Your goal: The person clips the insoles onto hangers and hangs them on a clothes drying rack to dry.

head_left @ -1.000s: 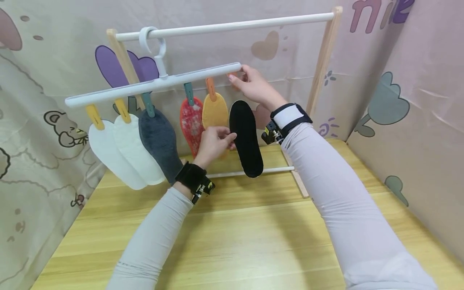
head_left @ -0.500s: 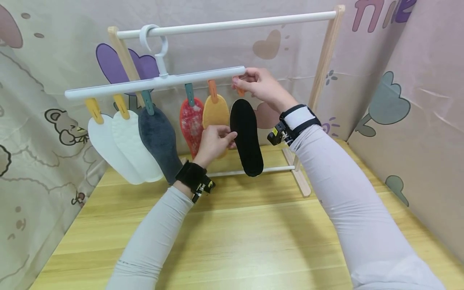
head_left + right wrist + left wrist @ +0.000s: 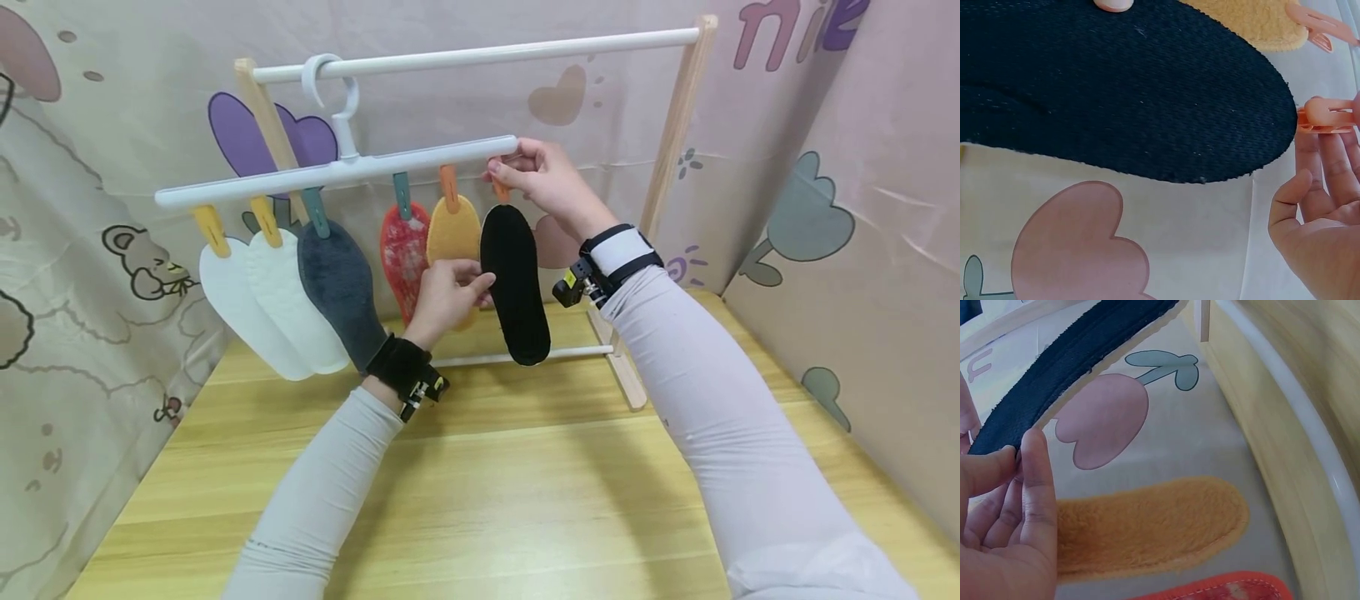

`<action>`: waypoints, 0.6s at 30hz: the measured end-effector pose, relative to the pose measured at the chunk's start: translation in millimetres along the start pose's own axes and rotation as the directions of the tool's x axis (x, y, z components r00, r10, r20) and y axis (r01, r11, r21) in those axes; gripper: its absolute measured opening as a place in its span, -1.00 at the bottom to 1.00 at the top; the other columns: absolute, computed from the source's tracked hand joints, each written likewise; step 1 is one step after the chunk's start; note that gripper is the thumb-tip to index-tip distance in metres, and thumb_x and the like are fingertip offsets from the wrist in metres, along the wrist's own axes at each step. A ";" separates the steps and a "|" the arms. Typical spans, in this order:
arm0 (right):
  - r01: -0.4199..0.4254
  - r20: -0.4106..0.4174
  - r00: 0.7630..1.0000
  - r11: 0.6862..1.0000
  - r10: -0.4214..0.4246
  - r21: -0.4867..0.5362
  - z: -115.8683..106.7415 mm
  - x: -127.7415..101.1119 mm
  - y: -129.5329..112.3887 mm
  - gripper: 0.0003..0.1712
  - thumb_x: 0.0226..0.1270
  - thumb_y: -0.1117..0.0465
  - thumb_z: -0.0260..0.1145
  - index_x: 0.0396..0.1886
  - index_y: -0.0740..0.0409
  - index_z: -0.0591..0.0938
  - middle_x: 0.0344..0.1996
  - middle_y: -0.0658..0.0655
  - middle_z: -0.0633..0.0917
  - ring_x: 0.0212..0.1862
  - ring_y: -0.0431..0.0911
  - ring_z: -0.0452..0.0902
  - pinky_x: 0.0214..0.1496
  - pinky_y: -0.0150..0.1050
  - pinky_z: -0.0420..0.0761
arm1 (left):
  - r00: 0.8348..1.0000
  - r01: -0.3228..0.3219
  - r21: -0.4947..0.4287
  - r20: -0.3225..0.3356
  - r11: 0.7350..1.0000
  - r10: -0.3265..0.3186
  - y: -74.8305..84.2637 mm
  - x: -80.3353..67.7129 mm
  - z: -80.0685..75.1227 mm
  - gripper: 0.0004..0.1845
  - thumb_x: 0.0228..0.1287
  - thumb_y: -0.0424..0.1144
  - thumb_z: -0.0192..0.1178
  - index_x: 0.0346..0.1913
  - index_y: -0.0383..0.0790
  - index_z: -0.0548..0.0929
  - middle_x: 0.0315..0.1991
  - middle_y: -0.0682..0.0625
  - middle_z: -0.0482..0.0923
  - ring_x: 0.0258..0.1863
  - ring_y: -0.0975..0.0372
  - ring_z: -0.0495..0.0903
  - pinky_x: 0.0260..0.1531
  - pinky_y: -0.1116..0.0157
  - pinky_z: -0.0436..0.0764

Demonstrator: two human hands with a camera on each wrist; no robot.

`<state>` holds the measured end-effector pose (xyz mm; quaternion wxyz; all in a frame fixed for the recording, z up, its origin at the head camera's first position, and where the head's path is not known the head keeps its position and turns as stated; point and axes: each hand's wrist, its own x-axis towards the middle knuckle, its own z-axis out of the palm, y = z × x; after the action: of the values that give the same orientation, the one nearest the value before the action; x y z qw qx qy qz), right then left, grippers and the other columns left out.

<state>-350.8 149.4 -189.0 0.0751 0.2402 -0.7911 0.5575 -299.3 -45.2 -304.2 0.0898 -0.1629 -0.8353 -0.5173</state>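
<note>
My left hand (image 3: 446, 292) pinches the side edge of a black insole (image 3: 516, 292) between thumb and fingers, the insole hanging nearly upright. At the right end of a white hanger bar (image 3: 337, 171), my right hand (image 3: 551, 183) pinches an orange clip (image 3: 501, 192). In the right wrist view the clip's tip (image 3: 1305, 119) meets the rounded end of the black insole. Left of it, a yellow insole (image 3: 453, 229) hangs from another orange clip (image 3: 449, 188), and a red patterned insole (image 3: 403, 250) from a green one.
Farther left, a dark grey insole (image 3: 337, 283) and two white insoles (image 3: 247, 300) hang from clips. The hanger hooks onto the white rail (image 3: 480, 55) of a wooden-legged rack (image 3: 678, 125) on the wooden table (image 3: 495, 500). Printed cloth (image 3: 810, 317) stands behind and beside.
My right hand has shifted slightly right and down. The orange clip in it, mostly hidden before, now shows at the insole's top. The hanger bar tilts less; my left hand keeps its pinch.
</note>
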 end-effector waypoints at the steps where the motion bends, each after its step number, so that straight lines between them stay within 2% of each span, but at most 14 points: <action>1: 0.001 -0.002 1.000 1.000 -0.001 0.005 0.2 -0.2 0.6 -0.61 0.58 0.01 0.39 0.21 0.13 0.68 -0.12 -0.03 0.87 -0.17 -0.23 0.58 -0.23 -0.34 0.30 | 1.000 -0.001 -0.001 0.002 1.000 0.001 0.0 0.2 0.1 -0.77 0.55 -0.18 0.34 -0.08 -0.33 0.80 -0.27 -0.29 0.83 -0.26 -0.10 0.87 -0.19 0.27 0.82; 5: 0.005 -0.003 1.000 1.000 -0.005 0.015 0.6 -1.0 1.7 -0.65 0.58 0.02 0.39 0.18 0.11 0.69 -0.16 -0.07 0.87 -0.16 -0.23 0.59 -0.21 -0.33 0.30 | 1.000 -0.007 -0.005 0.003 1.000 0.007 -0.5 0.0 0.3 -0.77 0.55 -0.19 0.33 -0.09 -0.34 0.79 -0.25 -0.33 0.82 -0.21 -0.17 0.85 -0.21 0.29 0.81; 11: 0.025 -0.017 1.000 1.000 -0.025 0.013 -0.5 -0.7 0.9 -0.63 0.58 0.01 0.39 0.19 0.13 0.69 -0.22 -0.14 0.86 -0.13 -0.20 0.59 -0.18 -0.31 0.30 | 0.999 -0.045 0.020 -0.015 0.999 0.045 -0.8 0.6 0.7 -0.77 0.55 -0.17 0.34 -0.10 -0.32 0.80 -0.32 -0.23 0.82 -0.31 -0.01 0.86 -0.25 0.35 0.76; 18: 0.027 -0.024 0.999 0.999 -0.026 0.031 2.9 -0.3 0.9 -0.62 0.56 0.01 0.41 0.20 0.11 0.70 -0.09 -0.01 0.88 -0.09 -0.20 0.63 -0.19 -0.31 0.28 | 0.998 -0.058 0.022 -0.026 0.998 0.059 -0.2 -2.7 -2.4 -0.78 0.54 -0.17 0.35 -0.12 -0.30 0.81 -0.37 -0.18 0.82 -0.35 0.02 0.85 -0.23 0.30 0.78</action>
<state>-350.5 147.1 -190.9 0.0881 0.2452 -0.7780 0.5717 -296.9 -47.9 -304.2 0.1178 -0.1794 -0.8344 -0.5077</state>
